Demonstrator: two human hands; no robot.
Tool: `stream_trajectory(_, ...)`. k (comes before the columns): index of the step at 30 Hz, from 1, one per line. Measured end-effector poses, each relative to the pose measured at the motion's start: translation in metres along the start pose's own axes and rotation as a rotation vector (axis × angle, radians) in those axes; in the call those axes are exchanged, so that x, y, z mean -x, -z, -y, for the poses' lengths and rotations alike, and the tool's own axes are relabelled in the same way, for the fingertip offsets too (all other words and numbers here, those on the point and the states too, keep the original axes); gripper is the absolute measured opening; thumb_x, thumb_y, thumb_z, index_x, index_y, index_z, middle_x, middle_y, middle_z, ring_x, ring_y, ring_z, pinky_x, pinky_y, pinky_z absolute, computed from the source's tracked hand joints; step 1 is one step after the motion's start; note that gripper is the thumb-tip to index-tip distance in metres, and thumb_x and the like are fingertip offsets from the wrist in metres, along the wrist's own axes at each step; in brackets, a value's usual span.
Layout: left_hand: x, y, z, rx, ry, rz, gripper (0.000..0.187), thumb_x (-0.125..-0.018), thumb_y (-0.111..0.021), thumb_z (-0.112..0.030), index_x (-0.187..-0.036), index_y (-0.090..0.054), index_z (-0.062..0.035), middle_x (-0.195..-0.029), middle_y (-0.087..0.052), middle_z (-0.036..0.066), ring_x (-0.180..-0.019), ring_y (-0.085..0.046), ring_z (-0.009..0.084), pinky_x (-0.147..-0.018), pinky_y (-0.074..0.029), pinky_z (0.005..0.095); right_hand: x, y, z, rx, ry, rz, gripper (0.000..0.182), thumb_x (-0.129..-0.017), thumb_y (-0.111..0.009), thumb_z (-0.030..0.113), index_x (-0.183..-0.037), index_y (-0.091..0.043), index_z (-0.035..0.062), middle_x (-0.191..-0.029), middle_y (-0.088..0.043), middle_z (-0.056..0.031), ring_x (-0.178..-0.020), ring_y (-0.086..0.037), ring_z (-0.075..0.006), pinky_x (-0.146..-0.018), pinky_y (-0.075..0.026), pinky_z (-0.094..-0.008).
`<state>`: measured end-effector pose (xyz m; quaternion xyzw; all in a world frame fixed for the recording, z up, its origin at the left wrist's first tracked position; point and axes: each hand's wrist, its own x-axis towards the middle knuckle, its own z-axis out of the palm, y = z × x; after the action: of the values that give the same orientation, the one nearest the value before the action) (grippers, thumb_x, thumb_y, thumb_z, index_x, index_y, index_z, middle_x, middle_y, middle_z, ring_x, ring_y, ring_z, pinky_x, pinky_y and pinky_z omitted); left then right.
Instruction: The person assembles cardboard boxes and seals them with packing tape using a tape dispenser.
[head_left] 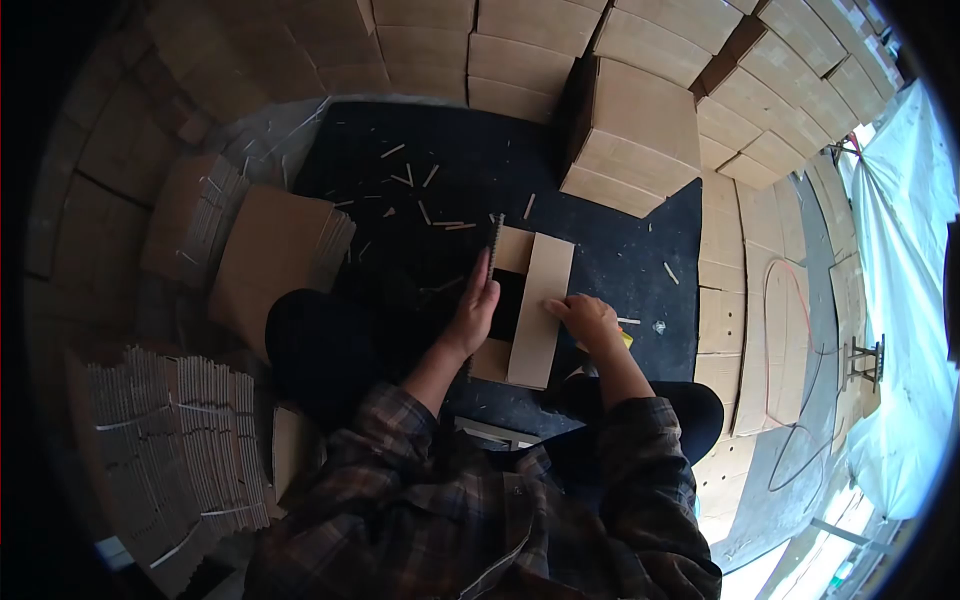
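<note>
A small cardboard box (538,300) with its flaps up lies on the black mat (580,190) in front of me. My left hand (474,308) grips the box's upright left flap, fingers pointing away from me. My right hand (584,316) presses on the right flap near its edge. Something yellow (627,340) shows just behind my right hand; I cannot tell what it is.
Stacks of flat cardboard (275,260) lie to my left, bundled stacks (170,440) nearer at the lower left. Assembled boxes (630,135) stand ahead and along the right. Small cardboard scraps (415,185) litter the mat. White sheeting (900,300) hangs at far right.
</note>
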<state>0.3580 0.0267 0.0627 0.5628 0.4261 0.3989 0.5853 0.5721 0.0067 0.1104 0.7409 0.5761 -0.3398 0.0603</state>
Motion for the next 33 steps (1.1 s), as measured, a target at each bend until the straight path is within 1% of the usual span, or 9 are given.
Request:
stream_trajectory(2,-0.002,-0.012,0.021,-0.63,-0.255,-0.101,0.061,-0.099,-0.045,-0.029,-0.152,-0.019,-0.0147,-0.157,-0.019,0.015,-0.142,-0.023,0.0357,-0.114,-0.025,0.0443,0.004,0.004,0.007,-0.023,-0.001,0.024,0.057,-0.09,-0.046,0.062,-0.105,-0.072,0.013,-0.096,-0.07,-0.0131,-0.097,-0.066,-0.0302,-0.085,-0.05,-0.0414)
stream_trajectory(3,0.002,-0.028,0.013,-0.922,-0.041,-0.129,0.063,-0.095,-0.05,-0.034,-0.15,-0.023,-0.0197,-0.156,-0.018,0.013,-0.14,-0.023,0.0419,-0.107,-0.032,0.0535,0.004,0.002,0.008,-0.024,-0.001,0.024,0.057,-0.09,-0.046,0.062,-0.105,-0.072,0.013,-0.096,-0.07,-0.0131,-0.097,-0.066,-0.0302,-0.085,-0.05,-0.0414)
stream_trajectory(6,0.006,-0.044,-0.004,-1.166,0.099,-0.083,0.064,-0.094,-0.051,-0.039,-0.15,-0.024,-0.0238,-0.158,-0.015,0.01,-0.14,-0.019,0.0428,-0.1,-0.036,0.0594,0.003,0.001,0.006,0.028,0.007,0.013,0.057,-0.09,-0.046,0.062,-0.106,-0.072,0.0136,-0.098,-0.07,-0.0123,-0.098,-0.066,-0.0299,-0.085,-0.05,-0.0412)
stream_trajectory(8,0.006,-0.046,-0.007,-1.177,0.118,-0.069,0.063,-0.094,-0.05,-0.038,-0.15,-0.024,-0.0236,-0.158,-0.013,0.009,-0.141,-0.017,0.0419,-0.099,-0.035,0.0597,0.002,-0.002,0.004,0.072,0.006,0.022,0.055,-0.091,-0.042,0.064,-0.111,-0.07,0.0217,-0.105,-0.07,-0.0089,-0.102,-0.066,-0.0263,-0.087,-0.049,-0.0384)
stream_trajectory(22,0.005,-0.054,-0.013,-1.334,0.154,-0.021,0.058,-0.098,-0.043,-0.036,-0.15,-0.024,-0.0211,-0.159,-0.011,0.004,-0.143,-0.008,0.0434,-0.104,-0.029,0.0575,-0.016,-0.013,0.006,0.218,-0.02,0.071,0.056,-0.092,-0.041,0.063,-0.109,-0.071,0.0186,-0.099,-0.07,-0.0118,-0.099,-0.066,-0.0286,-0.086,-0.05,-0.0408)
stream_trajectory(25,0.012,-0.048,-0.015,-1.265,0.147,-0.005,0.059,-0.097,-0.044,-0.035,-0.15,-0.026,-0.0175,-0.159,-0.013,0.001,-0.145,-0.008,0.0376,-0.107,-0.025,0.06,-0.011,-0.01,0.01,0.226,-0.026,0.049,0.056,-0.091,-0.042,0.064,-0.107,-0.072,0.0185,-0.1,-0.07,-0.011,-0.1,-0.066,-0.029,-0.086,-0.049,-0.0406)
stream_trajectory(27,0.037,-0.045,-0.003,-1.383,-0.051,0.106,0.059,-0.096,-0.047,-0.035,-0.149,-0.028,-0.0145,-0.158,-0.016,0.002,-0.146,-0.01,0.0296,-0.107,-0.022,0.0628,-0.009,-0.005,0.007,0.194,-0.039,0.044,0.056,-0.09,-0.043,0.064,-0.106,-0.072,0.0187,-0.101,-0.07,-0.0104,-0.1,-0.066,-0.0292,-0.086,-0.05,-0.0402)
stream_trajectory(30,0.045,-0.041,0.005,-1.34,-0.09,0.084,0.059,-0.095,-0.048,-0.035,-0.147,-0.031,-0.0131,-0.157,-0.018,0.002,-0.145,-0.014,0.0252,-0.107,-0.021,0.0648,-0.005,-0.004,0.002,0.124,-0.032,0.013,0.052,-0.088,-0.049,0.064,-0.107,-0.072,0.0214,-0.102,-0.07,-0.0103,-0.099,-0.066,-0.0295,-0.084,-0.051,-0.0396)
stream_trajectory(33,0.041,-0.037,0.003,-1.321,-0.114,0.064,0.058,-0.095,-0.049,-0.035,-0.146,-0.033,-0.013,-0.157,-0.019,0.002,-0.145,-0.016,0.0263,-0.106,-0.022,0.0648,-0.004,0.022,-0.021,0.039,0.05,0.061,0.045,-0.085,-0.066,0.048,-0.118,-0.066,0.0177,-0.103,-0.07,-0.013,-0.096,-0.067,-0.0282,-0.083,-0.053,-0.0382)
